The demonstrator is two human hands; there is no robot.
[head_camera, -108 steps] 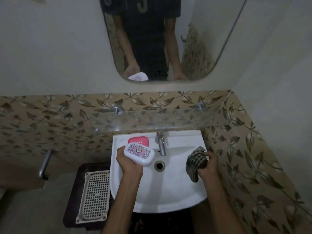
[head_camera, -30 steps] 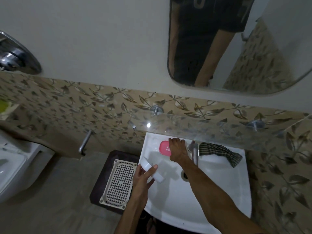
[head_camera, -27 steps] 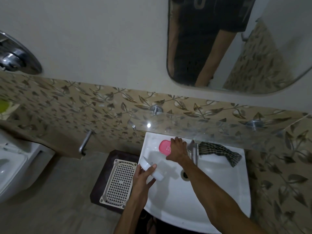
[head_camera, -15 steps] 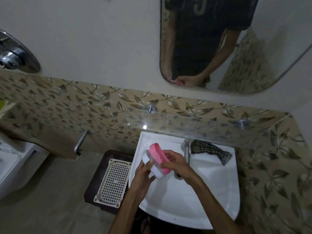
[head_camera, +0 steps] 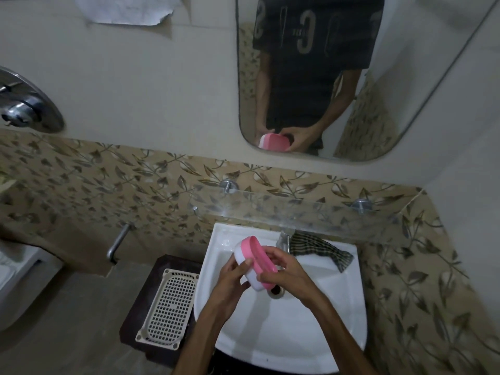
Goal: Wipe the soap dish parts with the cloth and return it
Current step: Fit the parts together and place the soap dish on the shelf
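Hands: two, left [head_camera: 230, 280], right [head_camera: 286, 274], gripping one soap dish [head_camera: 253, 262]; one cloth [head_camera: 319, 247].

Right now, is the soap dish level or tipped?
Tipped: the soap dish stands on edge between the left hand and right hand, above the sink.

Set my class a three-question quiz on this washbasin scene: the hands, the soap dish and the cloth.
1. True or false: the checked cloth is in the right hand.
2. Which part of the soap dish does the left hand hold? A) white part B) pink part C) neither
3. Fill in: the cloth lies on the rim of the ___, beside the tap.

Key:
1. False; it lies on the basin rim, and the right hand holds the pink part.
2. A
3. basin
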